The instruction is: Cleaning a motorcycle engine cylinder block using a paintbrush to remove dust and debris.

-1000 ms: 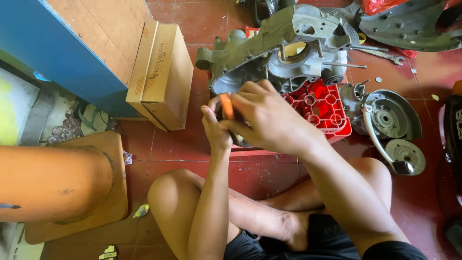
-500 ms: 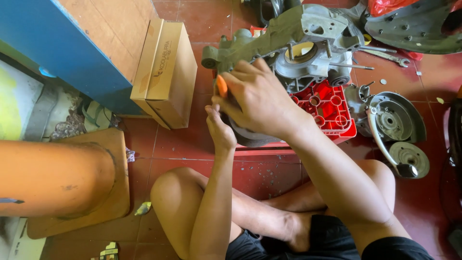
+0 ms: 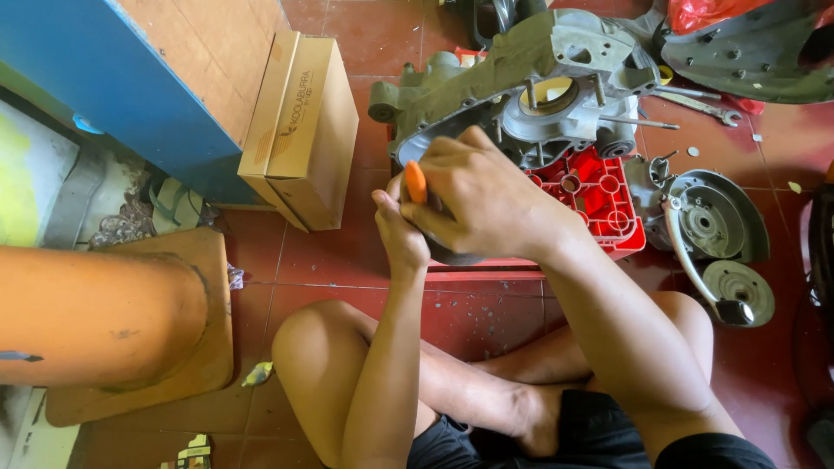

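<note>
A long tan cardboard box (image 3: 300, 130) with dark print on its top face lies on the red tiled floor (image 3: 347, 252), its far end against a blue-painted wooden panel (image 3: 113, 78). Its near corner stands apart from the person's hands, with bare tile between.

The right hand (image 3: 486, 195) is curled tight around an orange-handled tool (image 3: 416, 182); only the handle end shows, so the working tip cannot be made out. The left hand (image 3: 398, 230) is closed just beside it, thumb side touching the handle; what it grips is hidden by the right hand.

Both hands sit at the near edge of a grey cast-metal engine casing (image 3: 530, 87), which rests on a red plastic crate (image 3: 599, 195). A round grey metal cover plate (image 3: 717, 221) lies just right of the crate. An orange cylindrical post (image 3: 95, 317) on a wooden base occupies the left. Open tile remains between the box, the post and the person's bent knee (image 3: 304, 347).
</note>
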